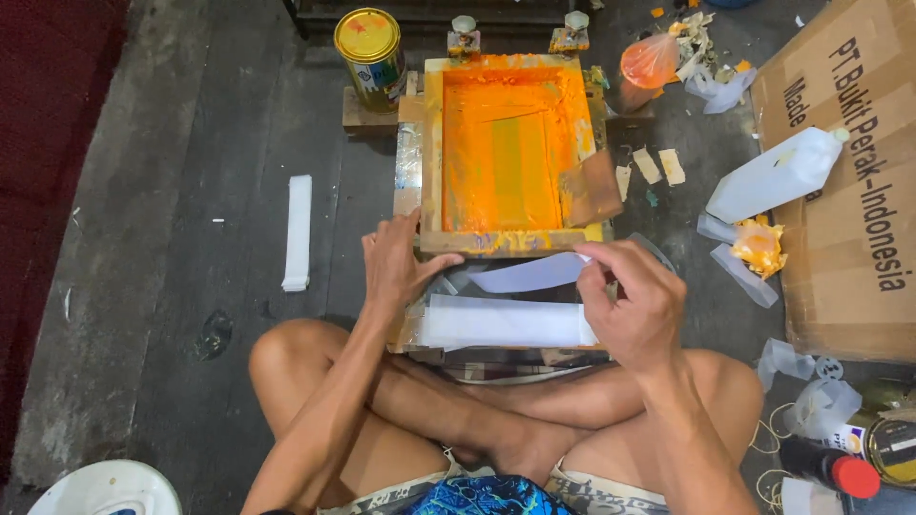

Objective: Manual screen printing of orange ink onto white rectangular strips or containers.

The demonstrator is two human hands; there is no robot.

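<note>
A wooden screen-printing frame [431, 162], its mesh coated with orange ink, lies on the floor in front of my crossed legs. My left hand [396, 267] grips the frame's near left corner, thumb on the wooden edge. My right hand [634, 305] pinches a thin white plastic strip [530, 275] just below the frame's near edge. A stack of white plastic strips [501, 322] lies on a board under my hands. A brown squeegee [592, 189] leans inside the frame at its right side.
A yellow-lidded tin can [370, 52] stands left of the frame's far end. A white folded strip [298, 232] lies on the floor at left. A white plastic bottle [778, 174] rests on a cardboard box [859, 210] at right. Orange-stained plastic bags and scraps litter the right side.
</note>
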